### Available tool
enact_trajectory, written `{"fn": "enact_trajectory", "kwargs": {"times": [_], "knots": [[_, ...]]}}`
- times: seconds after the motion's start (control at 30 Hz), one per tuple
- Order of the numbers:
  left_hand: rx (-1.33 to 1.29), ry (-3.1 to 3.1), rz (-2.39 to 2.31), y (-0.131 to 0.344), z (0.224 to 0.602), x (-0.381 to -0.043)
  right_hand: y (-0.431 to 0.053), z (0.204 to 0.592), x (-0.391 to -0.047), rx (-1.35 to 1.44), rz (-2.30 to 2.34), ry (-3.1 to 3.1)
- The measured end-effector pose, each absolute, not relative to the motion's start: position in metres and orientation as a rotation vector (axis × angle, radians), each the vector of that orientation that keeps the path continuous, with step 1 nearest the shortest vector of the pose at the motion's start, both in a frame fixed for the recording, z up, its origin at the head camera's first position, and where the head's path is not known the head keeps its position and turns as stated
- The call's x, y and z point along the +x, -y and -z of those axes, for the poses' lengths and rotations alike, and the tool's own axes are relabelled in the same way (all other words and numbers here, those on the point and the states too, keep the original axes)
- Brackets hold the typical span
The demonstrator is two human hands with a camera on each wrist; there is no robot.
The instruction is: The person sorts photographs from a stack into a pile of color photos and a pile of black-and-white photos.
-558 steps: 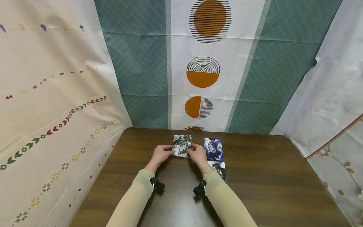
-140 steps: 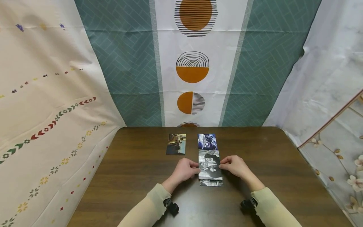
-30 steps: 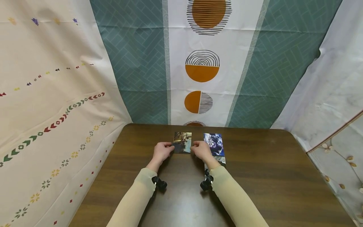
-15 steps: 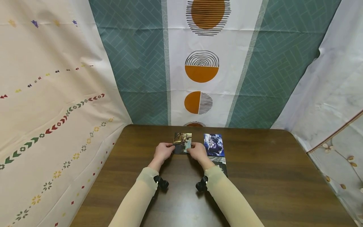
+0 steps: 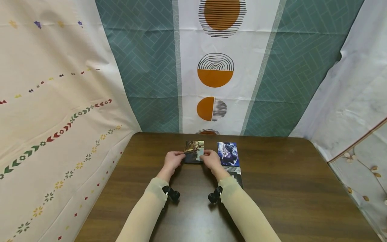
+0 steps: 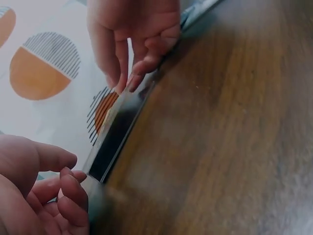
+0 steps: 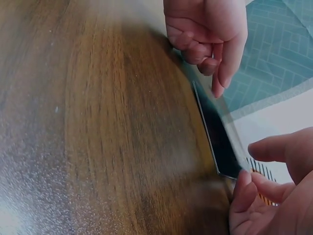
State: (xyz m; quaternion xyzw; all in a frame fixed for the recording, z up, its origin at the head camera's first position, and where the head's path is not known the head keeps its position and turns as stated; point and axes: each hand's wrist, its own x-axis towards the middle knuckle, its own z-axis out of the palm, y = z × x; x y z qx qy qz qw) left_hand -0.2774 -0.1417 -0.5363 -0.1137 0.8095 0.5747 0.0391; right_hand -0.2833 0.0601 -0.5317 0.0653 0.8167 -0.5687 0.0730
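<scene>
A colour photo card (image 5: 193, 152) is at the far side of the table, between my hands. My left hand (image 5: 172, 161) pinches its left edge with thumb and fingers. At the right edge my right hand (image 5: 212, 162) pinches it the same way. Both wrist views show the card at a steep slant, with a dark, pale-edged face (image 6: 120, 134) near the tabletop; whether another card lies under it I cannot tell. A blue-and-purple photo card (image 5: 228, 154) lies right of my right hand. Below it a black-and-white photo card (image 5: 235, 175) is partly hidden by my right forearm.
The brown wooden table (image 5: 290, 188) stretches to both sides. Behind it hangs a green-and-white curtain (image 5: 151, 84) with orange circles. Patterned cloths hang along the left and right sides. Each wrist carries a black camera (image 5: 171, 194).
Earlier a black-and-white card lay in the left spot; then both hands held one in the right column. Now they are back at the left, and the right hand has closed on the colour card's edge.
</scene>
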Motion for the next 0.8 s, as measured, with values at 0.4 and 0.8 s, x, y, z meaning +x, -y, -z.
{"fn": "enact_trajectory", "kwargs": {"times": [0.4,0.8], "knots": [[-0.371,-2.354,-1.984,0.139,0.531,-0.273,-0.06,0.526,-0.282,0.225,1.882,-2.395],[-0.299,-2.333,-2.027,0.119,0.528,-0.268,-0.087,0.522,-0.281,0.174,1.853,-2.46]]}}
